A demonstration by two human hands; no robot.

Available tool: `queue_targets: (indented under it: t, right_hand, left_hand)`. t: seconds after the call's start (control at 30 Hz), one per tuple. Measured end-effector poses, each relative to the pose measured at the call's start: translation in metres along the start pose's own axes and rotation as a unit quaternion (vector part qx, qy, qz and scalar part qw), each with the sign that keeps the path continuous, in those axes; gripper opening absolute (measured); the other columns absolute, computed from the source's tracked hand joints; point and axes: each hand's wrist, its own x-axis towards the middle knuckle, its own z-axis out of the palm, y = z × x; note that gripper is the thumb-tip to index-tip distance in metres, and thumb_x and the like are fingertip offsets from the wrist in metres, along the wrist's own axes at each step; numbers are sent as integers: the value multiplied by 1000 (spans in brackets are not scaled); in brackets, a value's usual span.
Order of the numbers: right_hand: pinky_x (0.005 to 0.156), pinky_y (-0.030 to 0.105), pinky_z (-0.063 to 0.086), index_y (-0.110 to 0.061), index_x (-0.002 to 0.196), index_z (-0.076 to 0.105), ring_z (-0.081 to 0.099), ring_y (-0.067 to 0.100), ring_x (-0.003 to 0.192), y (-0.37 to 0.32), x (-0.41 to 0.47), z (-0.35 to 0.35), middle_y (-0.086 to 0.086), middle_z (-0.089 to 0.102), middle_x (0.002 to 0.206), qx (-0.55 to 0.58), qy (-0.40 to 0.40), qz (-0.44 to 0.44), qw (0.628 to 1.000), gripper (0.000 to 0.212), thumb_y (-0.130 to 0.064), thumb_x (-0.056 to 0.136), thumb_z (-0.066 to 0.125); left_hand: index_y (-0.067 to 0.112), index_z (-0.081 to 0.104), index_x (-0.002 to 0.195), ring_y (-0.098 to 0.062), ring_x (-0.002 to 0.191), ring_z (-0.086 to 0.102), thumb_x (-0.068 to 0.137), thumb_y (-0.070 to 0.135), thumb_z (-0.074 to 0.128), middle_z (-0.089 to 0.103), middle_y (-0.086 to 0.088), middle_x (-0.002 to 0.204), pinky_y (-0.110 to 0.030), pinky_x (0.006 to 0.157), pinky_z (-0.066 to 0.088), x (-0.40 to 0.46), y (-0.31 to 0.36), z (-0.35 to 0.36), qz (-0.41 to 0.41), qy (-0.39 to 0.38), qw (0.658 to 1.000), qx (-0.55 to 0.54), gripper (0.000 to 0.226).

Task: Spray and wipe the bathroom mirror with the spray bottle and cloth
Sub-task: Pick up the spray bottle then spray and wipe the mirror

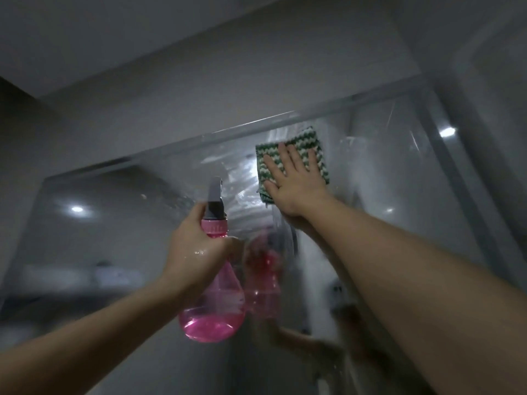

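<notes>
The bathroom mirror [119, 229] fills the wall ahead, wet and streaked near its top middle. My left hand [196, 252] grips the neck of a pink see-through spray bottle [212, 312] with a grey nozzle, held upright just in front of the glass; pink liquid sits in its bottom. My right hand [293, 181] presses flat, fingers straight, on a green and white knitted cloth [315, 148] against the mirror near its top edge. The bottle and both arms are reflected in the glass.
The mirror's metal frame [216, 132] runs along the top, and a vertical frame edge [456, 178] stands at the right. Grey wall and ceiling lie above. Ceiling lights [76, 208] reflect in the glass.
</notes>
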Motion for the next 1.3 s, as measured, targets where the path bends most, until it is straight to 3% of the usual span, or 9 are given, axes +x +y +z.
queue_targets:
  t: [0.13, 0.27, 0.33, 0.47, 0.67, 0.83, 0.97, 1.13, 1.3]
  right_hand:
    - [108, 50, -22, -26, 148, -19, -26, 24, 141, -20, -36, 13, 9, -31, 152, 6, -11, -15, 1000, 57, -46, 101, 7]
    - [100, 46, -34, -25, 142, -27, -31, 24, 138, -47, -85, 28, 7, -39, 145, 21, -12, -45, 999, 56, -45, 101, 6]
    - [94, 44, -38, -26, 135, -33, -39, 24, 131, -60, -104, 36, 7, -42, 139, 22, -17, -66, 997, 54, -50, 93, -9]
    - [94, 44, -38, -32, 134, -34, -42, 23, 127, -64, -103, 42, 4, -42, 141, 0, -57, -89, 994, 79, -59, 61, -44]
    - [110, 48, -21, -38, 147, -16, -25, 15, 141, -66, -46, 24, -2, -29, 153, -11, -45, -73, 996, 55, -52, 99, 8]
    - [111, 49, -18, -38, 148, -12, -22, 15, 142, -77, 8, 14, -1, -25, 155, -9, -38, -14, 999, 56, -51, 100, 13]
    - [111, 49, -17, -34, 150, -8, -19, 18, 144, -89, 59, 4, 3, -21, 157, 6, 0, 51, 999, 56, -49, 100, 15]
    - [112, 51, -15, -30, 151, -7, -19, 22, 144, -103, 121, -12, 5, -20, 157, 33, 4, 104, 994, 58, -48, 101, 16]
    - [112, 53, -14, -27, 151, -8, -17, 25, 144, -110, 138, -13, 8, -18, 157, 13, 22, 113, 993, 57, -47, 101, 13]
  left_hand:
    - [30, 50, 83, -17, 72, 55, 66, -9, 66, 59, 3, 82, -32, 64, 50, -16, -2, -16, -10, 1, 1000, -8, 46]
    - [32, 49, 82, -19, 75, 58, 63, -1, 69, 58, 8, 82, -33, 64, 52, -29, -10, -31, -14, 4, 1000, 5, 42]
    - [33, 49, 83, -16, 74, 59, 66, -4, 68, 58, 11, 82, -28, 61, 52, -31, -17, -37, -18, 5, 1000, 2, 45]
    - [35, 47, 84, -12, 75, 57, 68, -7, 66, 57, 9, 84, -30, 62, 51, -24, -35, -48, -16, -4, 1000, -6, 49]
    - [21, 53, 102, -13, 65, 52, 66, -6, 66, 59, -1, 83, -23, 51, 40, 25, -54, -59, 19, -6, 1000, -20, 47]
    - [23, 54, 101, -14, 70, 55, 49, 12, 65, 62, 0, 88, -31, 61, 50, 73, -77, -74, 43, -12, 997, -65, 55]
    - [21, 56, 98, -11, 67, 54, 58, -3, 70, 62, -3, 87, -20, 54, 47, 102, -97, -86, 66, -21, 992, -106, 49]
    - [28, 57, 85, -19, 73, 62, 44, 11, 61, 67, -6, 88, -45, 68, 55, 115, -115, -107, 29, -24, 990, -135, 44]
    - [28, 59, 86, -10, 70, 61, 44, 11, 62, 68, 0, 84, -35, 65, 55, 113, -124, -136, 27, -13, 992, -119, 45]
